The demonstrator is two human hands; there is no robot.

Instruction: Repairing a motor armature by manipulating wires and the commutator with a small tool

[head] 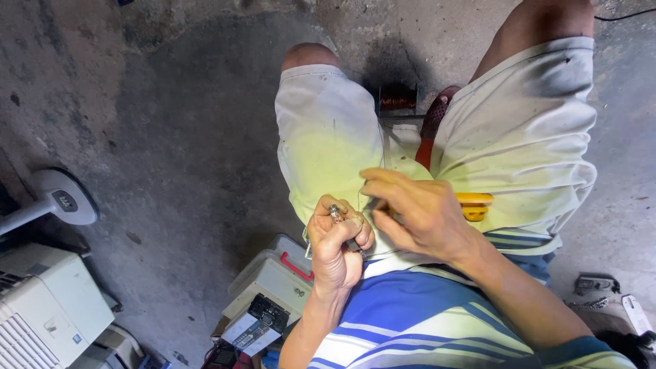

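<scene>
Fingers [342, 222] of left hand [335, 246] around small metal part [335, 212] — perhaps threaded.

The left hand [338, 239] sits just to the left of the right hand [417, 215], the two touching or nearly so, both above the lap. A small metal part [336, 213] stands up out of the left hand's grip. Just right of the right hand, a clamp-like tool [473, 205] lies on the shorts [328, 137]. Beyond the hands, between the knees, a wire coil [398, 99] rests on the floor [171, 137]. Left and below the left hand lie boxes [273, 280]; farther left, what seems to be a fan base [58, 198].
</scene>
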